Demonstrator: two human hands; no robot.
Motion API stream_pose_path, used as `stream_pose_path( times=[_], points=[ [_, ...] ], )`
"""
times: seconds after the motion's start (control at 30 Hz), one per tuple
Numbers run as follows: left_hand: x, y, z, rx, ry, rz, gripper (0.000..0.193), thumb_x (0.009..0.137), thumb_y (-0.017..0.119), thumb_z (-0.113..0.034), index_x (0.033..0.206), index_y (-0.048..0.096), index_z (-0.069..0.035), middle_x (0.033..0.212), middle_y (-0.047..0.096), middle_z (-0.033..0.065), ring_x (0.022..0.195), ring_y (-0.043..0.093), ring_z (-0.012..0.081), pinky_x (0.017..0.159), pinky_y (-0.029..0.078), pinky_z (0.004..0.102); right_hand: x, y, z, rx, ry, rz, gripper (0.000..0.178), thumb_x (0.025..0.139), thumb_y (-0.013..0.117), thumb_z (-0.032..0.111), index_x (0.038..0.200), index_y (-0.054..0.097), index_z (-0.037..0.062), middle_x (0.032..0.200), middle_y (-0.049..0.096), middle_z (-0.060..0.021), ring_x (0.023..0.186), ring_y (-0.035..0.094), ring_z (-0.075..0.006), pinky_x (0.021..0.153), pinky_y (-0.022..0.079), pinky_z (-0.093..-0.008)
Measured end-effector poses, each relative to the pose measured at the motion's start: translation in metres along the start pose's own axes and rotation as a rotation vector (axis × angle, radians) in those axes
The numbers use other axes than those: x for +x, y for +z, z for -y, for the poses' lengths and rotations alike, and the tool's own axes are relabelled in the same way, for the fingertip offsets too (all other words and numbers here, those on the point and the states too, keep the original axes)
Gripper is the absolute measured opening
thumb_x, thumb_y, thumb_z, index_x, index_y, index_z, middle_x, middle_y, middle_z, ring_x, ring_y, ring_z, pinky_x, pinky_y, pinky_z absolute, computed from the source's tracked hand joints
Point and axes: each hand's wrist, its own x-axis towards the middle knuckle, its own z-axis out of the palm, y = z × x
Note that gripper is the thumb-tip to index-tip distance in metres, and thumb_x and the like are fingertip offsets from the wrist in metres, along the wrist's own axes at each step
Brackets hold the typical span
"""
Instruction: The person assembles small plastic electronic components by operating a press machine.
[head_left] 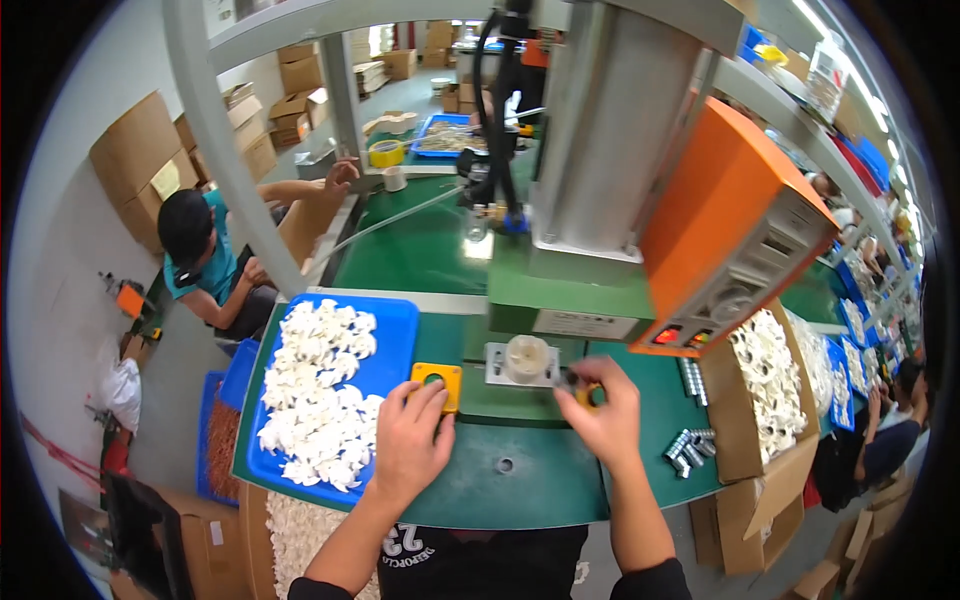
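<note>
My left hand (412,450) rests with its fingers lying over the near edge of a yellow block (437,385) that has a dark round hole or button. It holds nothing that I can see. To the right of the press, my right hand (607,412) has thumb and forefinger close together at a small dark piece I cannot make out. A second yellow block (597,395) shows partly beneath this hand. Between the hands, a round cream-coloured fixture (527,358) sits on a metal plate (494,372), under the green press head (560,305).
A blue tray (398,330) of white plastic pieces lies at left. Metal sleeves (690,450) lie at right beside a cardboard box (735,440) of white parts. An orange control box (720,220) overhangs the bench. A co-worker (215,265) sits at far left.
</note>
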Motion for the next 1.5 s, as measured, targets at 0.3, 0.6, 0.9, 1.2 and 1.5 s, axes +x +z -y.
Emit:
stream_pose_path(
  times=[0.3, 0.6, 0.9, 1.2, 1.5],
  points=[
    [0.003, 0.048, -0.004, -0.130, -0.006, -0.045, 0.031, 0.074, 0.071, -0.014, 0.101, 0.064, -0.002, 0.096, 0.056, 0.0126, 0.098, 0.055, 0.0331, 0.086, 0.045, 0.0467, -0.127, -0.028, -0.055, -0.306, -0.155, 0.478, 0.039, 0.090, 0.082, 0.018, 0.123, 0.068, 0.0040, 0.111, 0.069, -0.0222, 0.096, 0.068, -0.0357, 0.088, 0.056, -0.0415],
    [-0.011, 0.057, 0.002, 0.020, -0.094, -0.124, 0.031, 0.081, 0.071, -0.027, 0.100, 0.072, -0.002, 0.112, 0.063, 0.0129, 0.118, 0.050, 0.0327, 0.102, 0.039, 0.0435, -0.079, -0.030, 0.008, -0.472, -0.593, 0.156, 0.040, 0.094, 0.081, 0.023, 0.121, 0.069, -0.0040, 0.119, 0.069, -0.0210, 0.106, 0.066, -0.0378, 0.095, 0.053, -0.0482],
    [-0.011, 0.045, -0.005, -0.138, -0.052, -0.214, 0.023, 0.078, 0.069, -0.017, 0.095, 0.070, -0.002, 0.106, 0.060, 0.0112, 0.109, 0.052, 0.0301, 0.098, 0.041, 0.0404, -0.053, -0.031, -0.029, -0.716, -0.380, 0.063, 0.043, 0.108, 0.060, 0.036, 0.114, 0.074, -0.0034, 0.117, 0.070, -0.0220, 0.105, 0.067, -0.0399, 0.092, 0.056, -0.0470],
    [-0.012, 0.019, 0.001, -0.120, -0.090, -0.062, 0.035, 0.081, 0.070, -0.016, 0.112, 0.069, -0.001, 0.111, 0.062, 0.0092, 0.113, 0.056, 0.0294, 0.095, 0.046, 0.0408, -0.069, -0.039, -0.077, -0.687, -0.140, 0.105, 0.033, 0.100, 0.065, 0.011, 0.129, 0.065, -0.0038, 0.137, 0.058, -0.0239, 0.126, 0.055, -0.0399, 0.107, 0.045, -0.0463],
    [-0.006, 0.010, 0.002, -0.148, -0.060, -0.120, 0.033, 0.080, 0.072, -0.006, 0.112, 0.070, 0.002, 0.120, 0.069, 0.0147, 0.115, 0.061, 0.0350, 0.099, 0.051, 0.0455, -0.062, -0.023, -0.043, -0.648, -0.139, 0.034, 0.035, 0.088, 0.076, 0.011, 0.118, 0.067, -0.0026, 0.128, 0.063, -0.0208, 0.119, 0.058, -0.0397, 0.104, 0.045, -0.0473]
  ],
)
